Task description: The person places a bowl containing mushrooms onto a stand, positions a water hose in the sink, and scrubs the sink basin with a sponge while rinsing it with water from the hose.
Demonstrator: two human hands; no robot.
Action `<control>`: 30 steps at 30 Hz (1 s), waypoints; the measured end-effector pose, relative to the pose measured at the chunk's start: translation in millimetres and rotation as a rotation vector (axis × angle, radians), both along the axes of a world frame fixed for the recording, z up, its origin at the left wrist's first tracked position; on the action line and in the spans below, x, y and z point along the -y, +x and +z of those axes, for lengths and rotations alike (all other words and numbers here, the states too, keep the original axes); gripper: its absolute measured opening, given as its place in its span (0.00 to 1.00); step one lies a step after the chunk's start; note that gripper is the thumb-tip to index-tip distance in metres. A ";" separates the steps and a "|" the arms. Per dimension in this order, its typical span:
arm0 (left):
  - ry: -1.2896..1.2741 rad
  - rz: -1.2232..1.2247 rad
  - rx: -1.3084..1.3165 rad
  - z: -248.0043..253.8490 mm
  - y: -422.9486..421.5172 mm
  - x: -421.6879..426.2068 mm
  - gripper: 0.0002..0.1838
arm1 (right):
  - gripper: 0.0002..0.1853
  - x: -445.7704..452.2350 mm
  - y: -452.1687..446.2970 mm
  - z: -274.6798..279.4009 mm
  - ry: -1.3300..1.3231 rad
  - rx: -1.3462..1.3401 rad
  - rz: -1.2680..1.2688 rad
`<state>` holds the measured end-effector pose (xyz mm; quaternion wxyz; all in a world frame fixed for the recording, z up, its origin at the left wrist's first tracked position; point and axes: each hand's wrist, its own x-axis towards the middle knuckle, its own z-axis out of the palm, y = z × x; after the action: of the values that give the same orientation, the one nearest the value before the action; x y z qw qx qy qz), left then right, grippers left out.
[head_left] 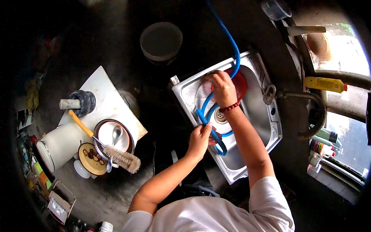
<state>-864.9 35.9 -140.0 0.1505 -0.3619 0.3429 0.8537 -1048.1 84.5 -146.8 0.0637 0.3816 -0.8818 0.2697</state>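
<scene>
A ribbed blue hose (233,43) comes down from the top of the head view and loops inside the steel sink (244,121). My left hand (201,140) is closed around the hose near its free end, over the sink's near left rim. Higher up, my right hand (223,88), with a dark red bead bracelet (231,107) on the wrist, is curled over the hose; its fingertips are partly hidden. Beside that hand lies a red bowl (240,84) in the sink, partly covered. The sink drain (220,115) shows between the hose loops.
A tap (315,110) reaches toward the sink from the right, by the window sill with bottles (324,141). Left stands a white board (102,87) with a mortar (87,102), stacked bowls and a bottle brush (125,158). A round bucket (161,40) stands behind.
</scene>
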 end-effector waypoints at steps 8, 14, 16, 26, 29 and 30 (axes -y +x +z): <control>-0.036 0.012 -0.040 -13.0 5.6 -5.7 0.16 | 0.12 13.1 31.1 -0.8 -0.063 0.183 0.252; -0.061 -0.022 0.005 -0.2 1.8 -1.4 0.19 | 0.11 18.5 17.3 5.7 0.036 0.086 0.325; -0.051 -0.038 0.006 0.4 1.5 -0.7 0.19 | 0.10 -1.7 -1.0 -2.3 -0.023 0.035 0.254; -0.154 -0.205 -0.078 11.5 -10.3 -2.0 0.19 | 0.07 -68.9 -61.0 -19.1 -0.407 -0.009 -0.508; -0.228 -0.235 -0.162 20.8 -18.7 -1.7 0.19 | 0.07 -56.9 -64.5 -33.4 -0.499 0.226 -0.562; -0.235 -0.238 -0.160 21.5 -20.6 -1.1 0.19 | 0.08 -52.8 -64.4 -44.2 -0.563 0.278 -0.502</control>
<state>-885.5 37.0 -118.5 0.1793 -0.2648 0.4914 0.8101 -1112.5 137.3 -190.9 0.1095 0.0817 -0.8396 0.5257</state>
